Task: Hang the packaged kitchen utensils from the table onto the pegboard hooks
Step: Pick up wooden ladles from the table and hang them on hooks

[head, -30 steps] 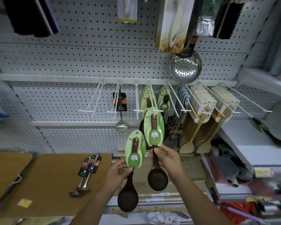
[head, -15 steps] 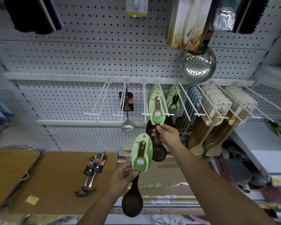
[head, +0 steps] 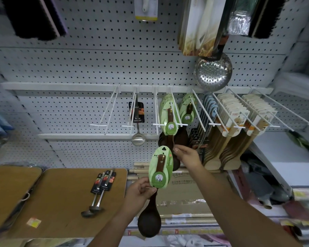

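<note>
Now our left hand (head: 141, 189) pinches the packaged spoon (head: 161, 168); we aim its hang-hole (head: 164, 149), above those fingers, at the hook (head: 181, 124). Whether our right hand (head: 187, 155) grips is unclear.

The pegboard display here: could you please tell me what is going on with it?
A person is stocking white pegboard hooks. Their left hand grips a dark wooden spoon on a green oval card, not yet hung. Their right hand reaches the matching spoons hanging on a hook; its grip is unclear. Two steel ladles on black cards lie on the brown table.
</note>
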### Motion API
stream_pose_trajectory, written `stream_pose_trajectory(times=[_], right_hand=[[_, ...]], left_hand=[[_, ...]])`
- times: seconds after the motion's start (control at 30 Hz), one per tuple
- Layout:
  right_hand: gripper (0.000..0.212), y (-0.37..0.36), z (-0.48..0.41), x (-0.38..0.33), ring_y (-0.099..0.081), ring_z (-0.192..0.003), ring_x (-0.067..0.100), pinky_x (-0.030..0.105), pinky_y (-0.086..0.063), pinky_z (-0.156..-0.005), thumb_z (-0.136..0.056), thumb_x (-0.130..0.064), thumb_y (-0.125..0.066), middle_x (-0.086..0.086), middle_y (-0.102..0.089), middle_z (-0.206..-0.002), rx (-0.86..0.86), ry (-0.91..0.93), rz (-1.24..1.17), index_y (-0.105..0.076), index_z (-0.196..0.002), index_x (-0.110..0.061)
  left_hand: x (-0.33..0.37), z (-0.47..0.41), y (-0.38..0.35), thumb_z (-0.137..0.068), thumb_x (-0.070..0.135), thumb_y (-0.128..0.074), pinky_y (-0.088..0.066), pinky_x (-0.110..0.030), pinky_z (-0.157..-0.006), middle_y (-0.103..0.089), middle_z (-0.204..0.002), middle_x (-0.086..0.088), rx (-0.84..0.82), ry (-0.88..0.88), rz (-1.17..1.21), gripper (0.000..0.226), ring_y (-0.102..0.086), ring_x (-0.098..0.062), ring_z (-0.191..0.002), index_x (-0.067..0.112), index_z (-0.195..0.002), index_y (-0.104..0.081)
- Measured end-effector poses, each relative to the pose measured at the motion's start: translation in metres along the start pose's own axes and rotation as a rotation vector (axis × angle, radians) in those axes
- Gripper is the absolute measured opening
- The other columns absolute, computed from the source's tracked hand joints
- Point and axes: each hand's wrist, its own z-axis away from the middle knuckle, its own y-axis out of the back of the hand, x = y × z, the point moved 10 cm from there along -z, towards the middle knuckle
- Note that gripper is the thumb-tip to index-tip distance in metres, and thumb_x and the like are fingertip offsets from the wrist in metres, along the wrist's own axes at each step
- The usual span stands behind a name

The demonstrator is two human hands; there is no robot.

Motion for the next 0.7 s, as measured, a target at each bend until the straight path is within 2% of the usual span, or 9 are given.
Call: stream_pose_trajectory(times=[0.13, 0.3, 0.4, 0.5, 0.6, 0.7], right_hand=[[0.022, 0.006, 0.033, -0.026, -0.073, -0.102, 0.025, 0.036, -0.058, -0.093, -0.094, -0.014, -0.068, 0.009, -0.077, -0.104, -0.010, 0.064, -0.129, -0.074, -0.114, -0.006], [0.030, 0.008, 0.077, -0.053, -0.075, -0.093, 0.026, 0.040, -0.060, -0.084, -0.094, -0.039, -0.066, 0.009, -0.078, -0.100, -0.094, 0.051, -0.218, -0.077, -0.104, -0.012], [0.020, 0.011, 0.096, -0.073, -0.075, -0.090, 0.024, 0.036, -0.059, -0.080, -0.087, -0.022, -0.075, 0.008, -0.078, -0.098, -0.127, 0.148, -0.213, -0.075, -0.104, -0.012], [0.031, 0.013, 0.105, -0.084, -0.075, -0.093, 0.027, 0.037, -0.060, -0.081, -0.082, -0.005, -0.078, 0.012, -0.078, -0.100, -0.159, 0.206, -0.214, -0.071, -0.111, -0.007], [0.027, 0.021, 0.109, -0.085, -0.075, -0.092, 0.029, 0.040, -0.061, -0.083, -0.081, -0.001, -0.078, 0.013, -0.078, -0.098, -0.135, 0.223, -0.211, -0.072, -0.107, -0.006], [0.022, 0.026, 0.109, -0.084, -0.075, -0.092, 0.031, 0.041, -0.061, -0.083, -0.081, -0.004, -0.078, 0.013, -0.078, -0.097, -0.113, 0.214, -0.212, -0.073, -0.103, -0.004]], left_hand=[[0.013, 0.001, -0.015, -0.087, 0.005, -0.071, -0.058, -0.026, -0.080, -0.076, -0.096, 0.000, -0.012, -0.019, -0.014, 0.028, -0.071, -0.014, -0.092, 0.020, -0.110, -0.067], [0.025, 0.003, -0.032, -0.082, 0.007, -0.075, -0.056, -0.022, -0.075, -0.077, -0.095, -0.001, 0.012, -0.030, 0.042, 0.036, -0.072, -0.017, -0.092, 0.021, -0.113, -0.063], [0.029, 0.005, -0.044, -0.084, 0.008, -0.075, -0.058, -0.027, -0.080, -0.077, -0.095, -0.004, -0.014, -0.035, 0.061, 0.030, -0.072, -0.020, -0.092, 0.016, -0.111, -0.065], [0.033, 0.007, -0.051, -0.084, 0.009, -0.074, -0.058, -0.025, -0.079, -0.076, -0.095, -0.004, -0.012, -0.036, 0.072, 0.024, -0.072, -0.019, -0.092, 0.014, -0.106, -0.066], [0.036, 0.007, -0.057, -0.084, 0.010, -0.075, -0.059, -0.034, -0.084, -0.076, -0.095, -0.006, -0.032, -0.039, 0.080, 0.022, -0.072, -0.022, -0.092, 0.013, -0.104, -0.067], [0.038, 0.008, -0.059, -0.083, 0.008, -0.075, -0.059, -0.032, -0.081, -0.076, -0.094, -0.007, -0.029, -0.045, 0.083, 0.022, -0.073, -0.023, -0.091, 0.012, -0.104, -0.067]])
